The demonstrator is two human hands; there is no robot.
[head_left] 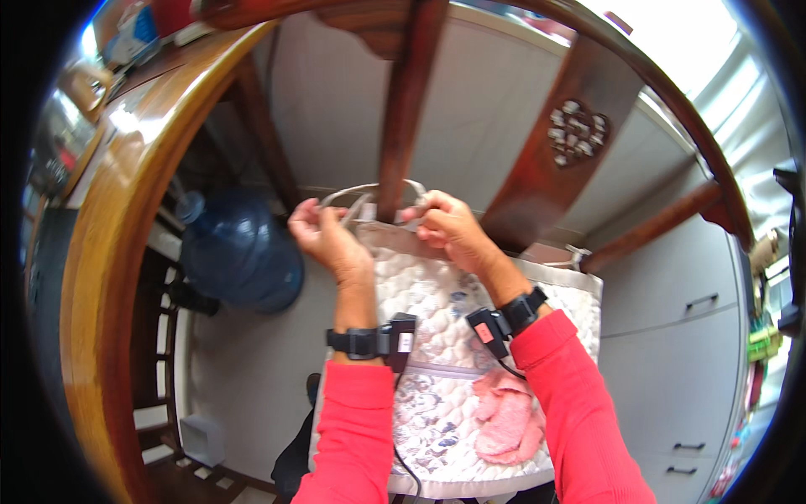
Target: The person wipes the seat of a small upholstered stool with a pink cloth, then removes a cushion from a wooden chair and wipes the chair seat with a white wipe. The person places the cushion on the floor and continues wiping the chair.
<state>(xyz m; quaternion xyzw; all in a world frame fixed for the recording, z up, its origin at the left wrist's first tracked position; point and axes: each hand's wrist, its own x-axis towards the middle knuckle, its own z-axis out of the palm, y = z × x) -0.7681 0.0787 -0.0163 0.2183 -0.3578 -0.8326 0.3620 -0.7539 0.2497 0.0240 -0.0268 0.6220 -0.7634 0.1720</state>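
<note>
A quilted, flower-patterned seat cushion (419, 283) with a pale border lies on a dark wooden chair. Its fabric tie (352, 189) loops around the foot of a chair-back post (406, 120). My left hand (324, 236) pinches the tie left of the post. On the post's right, my right hand (444, 227) grips the tie's other side. At the cushion's far right corner, another tie (574, 257) is knotted near the chair's right post (655, 223). A crumpled pink cloth (507, 422) rests on the cushion's near part.
A wooden table (94, 283) with a rounded edge runs along the left. Beneath it stands a large blue water bottle (242, 252). Grey cabinets (680, 372) with black handles are on the right. The chair's back slat (554, 151) bears a carved heart. Cables hang from both wrist devices.
</note>
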